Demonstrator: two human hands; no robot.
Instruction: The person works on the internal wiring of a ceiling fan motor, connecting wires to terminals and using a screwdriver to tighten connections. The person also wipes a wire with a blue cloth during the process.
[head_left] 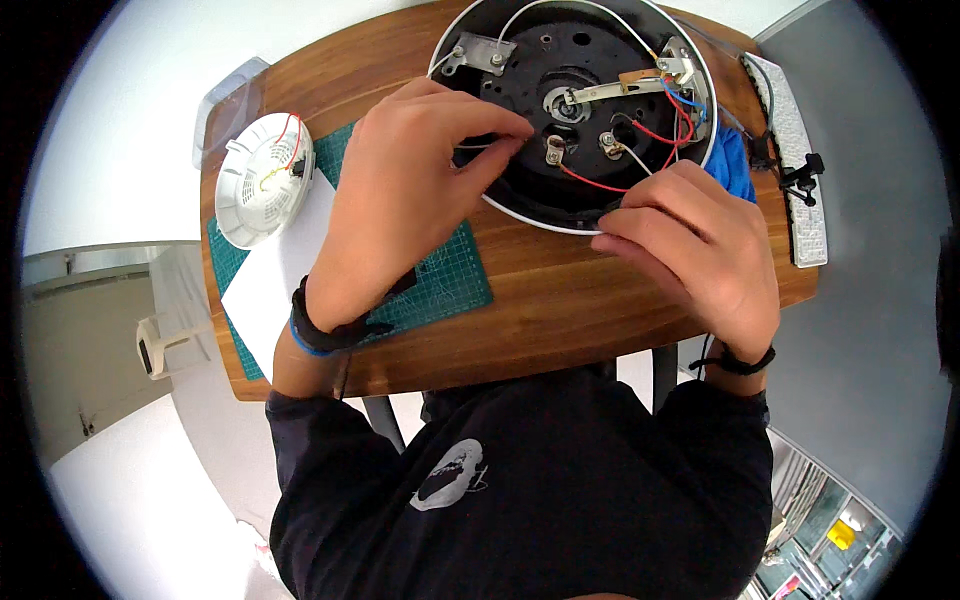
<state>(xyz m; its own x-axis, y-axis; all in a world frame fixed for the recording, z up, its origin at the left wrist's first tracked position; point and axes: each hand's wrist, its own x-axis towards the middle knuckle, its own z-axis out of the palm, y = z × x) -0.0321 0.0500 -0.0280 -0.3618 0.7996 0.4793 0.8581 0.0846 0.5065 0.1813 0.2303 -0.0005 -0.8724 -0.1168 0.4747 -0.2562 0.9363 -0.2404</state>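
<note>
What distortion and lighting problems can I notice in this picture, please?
In the head view, edges of the table bow and black fills the corners; in the same head view, the white sheet looks washed out, while the black interior of the round device appears dark.

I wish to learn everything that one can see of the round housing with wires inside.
The round housing lies open side up on the wooden table, reaching the picture's top. A pale rim surrounds a dark, metal-looking interior with a central ring, a metal plate, a pale strip and wires in red, white and blue. The left hand reaches over the interior; the right hand is at the near rim. Contact is unclear.
</note>
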